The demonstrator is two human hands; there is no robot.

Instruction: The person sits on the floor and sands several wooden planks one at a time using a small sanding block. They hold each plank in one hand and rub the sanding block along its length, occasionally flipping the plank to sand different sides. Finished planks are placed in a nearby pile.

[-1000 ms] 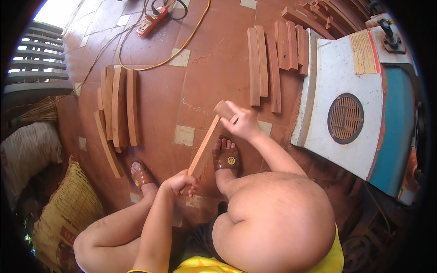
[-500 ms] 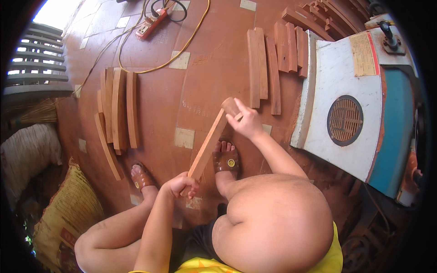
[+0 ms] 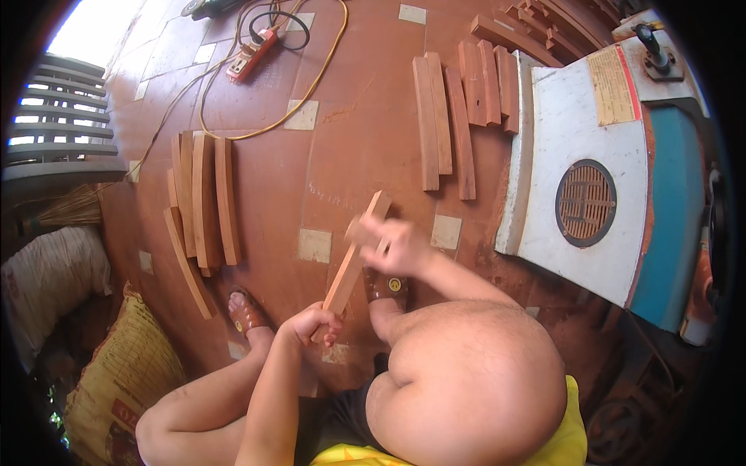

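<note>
A straight strip of reddish wood (image 3: 343,284) slants up and away from me over the floor, in front of my right foot. My left hand (image 3: 312,324) is closed round its near end. Across the strip's upper half, my right hand (image 3: 401,247) presses a brown piece that looks like sandpaper (image 3: 360,232), with the fingers curled over it. Motion blurs this hand and the piece, so its exact shape is unclear. The strip's far tip shows bare beyond the right hand.
Several wooden strips (image 3: 204,202) lie left, and others (image 3: 435,116) at the far right. A white and teal machine (image 3: 544,186) stands on the right. An orange power strip (image 3: 252,56) with a yellow cable lies at the far left. Sacks (image 3: 124,373) rest near my left leg.
My right hand has slid down the strip toward me with the brown piece, uncovering the far tip. My left hand keeps its grip on the near end.
</note>
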